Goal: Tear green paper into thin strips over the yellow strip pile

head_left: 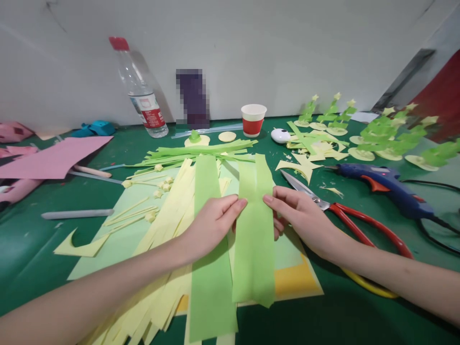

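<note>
The left hand (217, 223) and right hand (300, 215) pinch opposite edges of the green strip (254, 239), thumbs and fingertips closed, at center; scissors (328, 205) lie at 3 o'clock on the bench (280, 321), the cup (253, 120) stands at 12 o'clock

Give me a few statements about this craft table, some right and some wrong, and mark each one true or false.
1. The left hand and right hand both hold the same wide green strip. True.
2. The paper cup lies tipped on its side. False: the paper cup stands upright.
3. The plastic bottle has a red cap. True.
4. The scissors are in the left hand's grip. False: the scissors lie on the table, partly behind the right arm.
5. The glue gun is blue with an orange trigger. True.
</note>
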A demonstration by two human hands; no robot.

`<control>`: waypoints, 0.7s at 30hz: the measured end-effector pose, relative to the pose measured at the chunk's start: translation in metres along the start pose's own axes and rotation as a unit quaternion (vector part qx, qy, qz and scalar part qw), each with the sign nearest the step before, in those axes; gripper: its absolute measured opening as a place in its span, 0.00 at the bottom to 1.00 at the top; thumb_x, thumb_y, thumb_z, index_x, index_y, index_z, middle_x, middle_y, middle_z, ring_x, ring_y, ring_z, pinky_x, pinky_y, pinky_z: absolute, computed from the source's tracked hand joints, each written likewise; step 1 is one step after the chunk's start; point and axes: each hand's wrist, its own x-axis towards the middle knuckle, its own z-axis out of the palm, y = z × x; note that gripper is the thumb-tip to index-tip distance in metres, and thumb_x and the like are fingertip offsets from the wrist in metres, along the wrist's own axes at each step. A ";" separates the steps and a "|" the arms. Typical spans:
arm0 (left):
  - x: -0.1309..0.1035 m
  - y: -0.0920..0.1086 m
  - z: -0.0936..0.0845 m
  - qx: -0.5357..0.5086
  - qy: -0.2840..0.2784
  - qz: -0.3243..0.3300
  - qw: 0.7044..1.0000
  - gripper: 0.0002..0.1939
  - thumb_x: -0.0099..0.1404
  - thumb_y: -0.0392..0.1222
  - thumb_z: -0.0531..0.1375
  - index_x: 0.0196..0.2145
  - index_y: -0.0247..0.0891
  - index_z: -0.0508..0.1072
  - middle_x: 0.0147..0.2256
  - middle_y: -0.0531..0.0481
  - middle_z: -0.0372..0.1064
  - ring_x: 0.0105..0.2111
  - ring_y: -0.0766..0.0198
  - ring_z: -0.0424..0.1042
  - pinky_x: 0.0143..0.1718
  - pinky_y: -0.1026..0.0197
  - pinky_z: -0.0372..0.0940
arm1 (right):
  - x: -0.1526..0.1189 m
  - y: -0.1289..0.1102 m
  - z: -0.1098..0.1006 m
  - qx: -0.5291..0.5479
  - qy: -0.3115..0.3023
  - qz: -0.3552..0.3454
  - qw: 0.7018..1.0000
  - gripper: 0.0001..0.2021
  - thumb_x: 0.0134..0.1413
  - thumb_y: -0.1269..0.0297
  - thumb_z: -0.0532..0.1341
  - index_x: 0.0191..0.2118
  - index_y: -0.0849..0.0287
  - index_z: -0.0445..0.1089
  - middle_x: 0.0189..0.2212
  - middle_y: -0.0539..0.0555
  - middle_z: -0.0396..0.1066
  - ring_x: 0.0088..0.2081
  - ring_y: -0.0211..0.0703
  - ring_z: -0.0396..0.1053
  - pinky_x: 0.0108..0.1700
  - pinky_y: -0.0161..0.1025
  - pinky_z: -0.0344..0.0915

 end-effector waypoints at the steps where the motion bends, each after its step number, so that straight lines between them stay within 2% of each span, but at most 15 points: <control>1: 0.000 0.000 0.000 0.001 0.001 -0.002 1.000 0.18 0.64 0.46 0.47 0.18 0.39 0.52 0.17 0.59 0.48 0.19 0.69 0.51 0.22 0.64 0.49 | 0.000 0.000 0.000 0.003 -0.001 0.001 1.000 0.16 0.49 0.54 0.57 0.20 0.58 0.55 0.12 0.42 0.54 0.15 0.30 0.58 0.20 0.30 0.62; 9: 0.001 -0.001 0.000 -0.014 0.003 -0.008 1.000 0.18 0.64 0.45 0.47 0.18 0.38 0.54 0.18 0.58 0.49 0.20 0.69 0.53 0.23 0.65 0.52 | -0.001 -0.001 0.001 0.021 -0.004 0.009 1.000 0.15 0.51 0.56 0.56 0.22 0.58 0.55 0.12 0.42 0.57 0.16 0.30 0.59 0.22 0.30 0.60; 18: 0.004 0.000 -0.002 -0.029 -0.002 -0.009 1.000 0.19 0.63 0.46 0.49 0.16 0.38 0.55 0.16 0.59 0.51 0.18 0.69 0.53 0.23 0.65 0.51 | 0.000 0.003 0.001 0.048 -0.002 0.021 0.999 0.15 0.48 0.54 0.58 0.22 0.58 0.56 0.13 0.42 0.56 0.17 0.31 0.58 0.23 0.32 0.60; 21: 0.003 0.000 -0.003 -0.025 0.002 -0.012 1.000 0.20 0.63 0.45 0.50 0.16 0.38 0.55 0.15 0.59 0.52 0.18 0.69 0.54 0.23 0.65 0.51 | 0.004 0.001 0.000 0.058 0.006 0.025 0.998 0.15 0.48 0.54 0.58 0.22 0.58 0.56 0.13 0.42 0.54 0.15 0.30 0.54 0.18 0.31 0.56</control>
